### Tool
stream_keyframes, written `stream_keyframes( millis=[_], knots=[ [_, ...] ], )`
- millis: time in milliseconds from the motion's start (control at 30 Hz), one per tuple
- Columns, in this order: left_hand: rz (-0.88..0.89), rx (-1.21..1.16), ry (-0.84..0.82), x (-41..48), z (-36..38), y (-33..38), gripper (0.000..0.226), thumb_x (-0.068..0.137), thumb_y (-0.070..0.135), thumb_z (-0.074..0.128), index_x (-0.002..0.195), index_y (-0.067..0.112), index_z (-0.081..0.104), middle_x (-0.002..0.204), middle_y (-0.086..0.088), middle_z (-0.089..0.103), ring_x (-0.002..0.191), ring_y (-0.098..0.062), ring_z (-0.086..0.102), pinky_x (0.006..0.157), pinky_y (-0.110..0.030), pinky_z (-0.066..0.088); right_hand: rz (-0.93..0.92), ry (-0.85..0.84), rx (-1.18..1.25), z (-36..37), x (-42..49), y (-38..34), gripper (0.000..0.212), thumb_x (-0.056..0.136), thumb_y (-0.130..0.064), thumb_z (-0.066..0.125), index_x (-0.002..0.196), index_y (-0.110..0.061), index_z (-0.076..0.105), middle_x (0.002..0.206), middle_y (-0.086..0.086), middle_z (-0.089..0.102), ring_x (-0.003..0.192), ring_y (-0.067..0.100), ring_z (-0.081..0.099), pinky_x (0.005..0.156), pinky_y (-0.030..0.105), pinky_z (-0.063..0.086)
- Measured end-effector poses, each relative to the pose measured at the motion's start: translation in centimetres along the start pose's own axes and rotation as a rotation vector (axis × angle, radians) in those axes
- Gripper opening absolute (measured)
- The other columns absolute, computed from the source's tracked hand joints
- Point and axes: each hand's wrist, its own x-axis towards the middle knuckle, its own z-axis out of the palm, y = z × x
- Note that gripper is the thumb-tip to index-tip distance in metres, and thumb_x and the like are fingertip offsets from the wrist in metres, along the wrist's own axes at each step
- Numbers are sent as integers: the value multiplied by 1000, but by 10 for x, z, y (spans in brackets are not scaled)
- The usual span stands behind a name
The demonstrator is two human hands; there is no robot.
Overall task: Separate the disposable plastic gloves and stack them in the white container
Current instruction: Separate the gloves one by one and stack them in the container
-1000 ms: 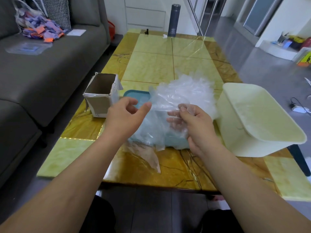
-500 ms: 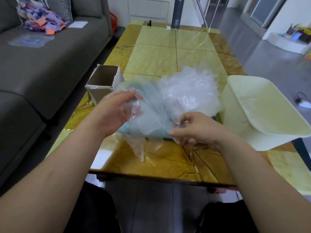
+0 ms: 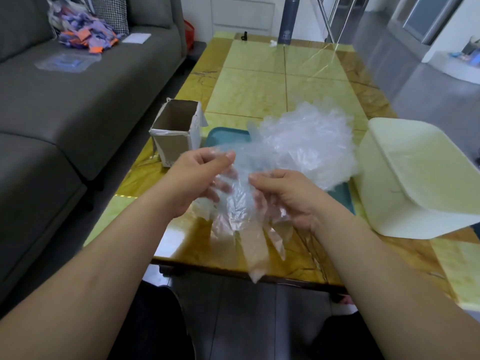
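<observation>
Since half a second back, my hands have drawn together and lifted the clear glove (image 3: 241, 203) off the pile (image 3: 306, 149), so its fingers now dangle toward me over the near table (image 3: 259, 81) edge. My left hand (image 3: 200, 180) pinches the film at the cuff end with thumb and forefinger; my right hand (image 3: 283, 196) is closed on the other side of the same film, the two nearly touching. The glove's long axis runs roughly vertical — cuff up, fingers down. The white container (image 3: 415, 183) sits to the right, near my right hand, open and seemingly empty, so I judge that hand carries the glove across. The rest of the gloves lie heaped on the teal tray (image 3: 226, 135) beyond my hands, beside the cardboard box (image 3: 176, 136).
</observation>
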Motion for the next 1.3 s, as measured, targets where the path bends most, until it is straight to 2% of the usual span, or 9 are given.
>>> stream_keyframes(
  millis=[133, 233, 433, 567, 700, 867, 1033, 1167, 1300],
  knots=[
    [10, 792, 392, 6, -25, -18, 50, 101, 57, 55, 78, 14, 64, 70, -3, 64, 63, -25, 62, 54, -32, 43, -95, 215, -189, 4, 9, 4, 11, 98, -8, 70, 92, -5, 61, 90, 24, 77, 67, 27, 71, 59, 33, 52],
    [-140, 1121, 296, 5, -38, -23, 46, 87, 69, 66, 86, 25, 52, 82, 3, 59, 80, -22, 60, 59, -34, 42, -62, 228, -158, 6, 11, 3, 12, 98, 3, 61, 102, -6, 55, 99, 28, 76, 74, 33, 73, 65, 42, 57],
    [-133, 976, 264, 17, -42, -33, 26, 84, 35, 79, 77, 16, 64, 75, -4, 64, 73, -24, 63, 54, -31, 40, -64, 294, -199, 6, 12, 1, 36, 92, 10, 55, 120, -11, 61, 95, 25, 76, 67, 27, 69, 56, 34, 56],
    [-30, 982, 334, 16, -50, -30, 15, 90, 23, 71, 75, 18, 68, 76, -1, 67, 79, -25, 65, 59, -31, 44, -88, 358, -225, 2, 16, 4, 20, 93, -4, 58, 110, -8, 66, 90, 20, 78, 51, 17, 58, 47, 26, 42],
    [154, 620, 281, -1, -40, -12, 13, 88, 20, 78, 78, 16, 70, 70, 3, 66, 62, -10, 56, 58, -27, 44, -151, 396, -261, 4, 13, 3, 15, 98, -21, 63, 104, -10, 70, 89, 15, 78, 53, 16, 54, 43, 20, 38],
    [148, -96, -159, -22, -42, 20, 23, 73, 11, 86, 78, 12, 63, 89, -24, 73, 93, -39, 75, 85, -47, 60, -332, 496, -361, 2, 10, 2, 15, 101, -22, 60, 101, -16, 74, 81, 3, 78, 56, 11, 61, 54, 21, 52],
    [10, -162, -658, -31, -28, 20, 13, 88, -1, 70, 92, 11, 66, 82, -20, 72, 72, -34, 74, 72, -40, 60, -361, 389, -399, 3, 4, -1, 14, 102, -25, 65, 109, -17, 75, 87, -1, 80, 68, 10, 72, 59, 18, 52],
    [17, -132, -579, -25, -1, 15, 13, 91, 4, 73, 99, 13, 68, 92, -16, 72, 76, -28, 73, 74, -40, 62, -263, 206, -283, 4, 3, 2, 19, 95, -22, 76, 109, -10, 78, 94, 4, 81, 89, 21, 77, 78, 38, 59],
    [95, -64, -221, -12, 10, 10, 10, 91, 8, 75, 98, 10, 68, 89, -14, 74, 75, -25, 72, 70, -40, 62, -159, 141, -402, -2, -3, -7, 4, 92, -7, 74, 91, -6, 78, 73, -1, 75, 67, 10, 70, 61, 23, 56]
  ],
)
